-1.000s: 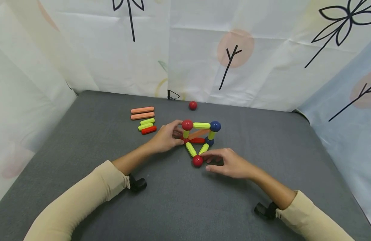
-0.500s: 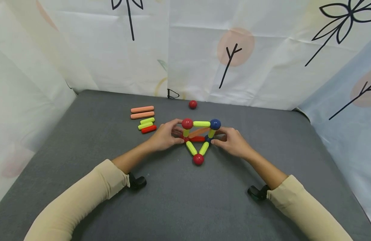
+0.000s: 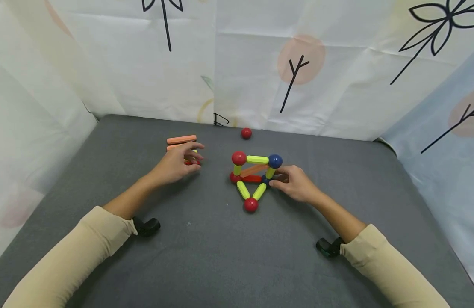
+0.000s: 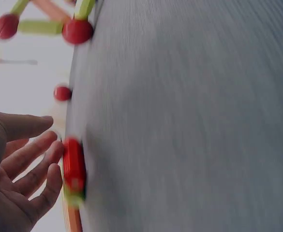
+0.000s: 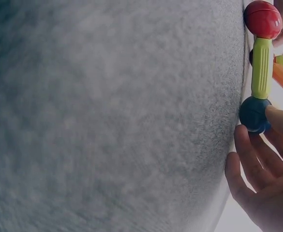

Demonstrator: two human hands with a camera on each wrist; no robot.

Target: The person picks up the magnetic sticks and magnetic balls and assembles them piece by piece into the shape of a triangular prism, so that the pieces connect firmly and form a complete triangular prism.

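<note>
A frame of ball-and-stick building pieces stands mid-table, with a red ball at its front. Yellow-green rods, a red rod and an orange rod join its red and blue balls. My right hand pinches the lower blue ball between thumb and fingers. My left hand, fingers spread and holding nothing, hovers over the loose rods at the left. It partly hides them in the head view; a loose red rod shows just beyond its fingertips in the left wrist view.
A single red ball lies at the back of the grey table. Two orange rods, one of them the farthest rod, lie at the back left. A patterned white cloth hangs along the table's back edge.
My left hand has let go of the frame's left red ball and moved left to the loose rods. My right hand has gone from the front red ball to the lower blue ball.
</note>
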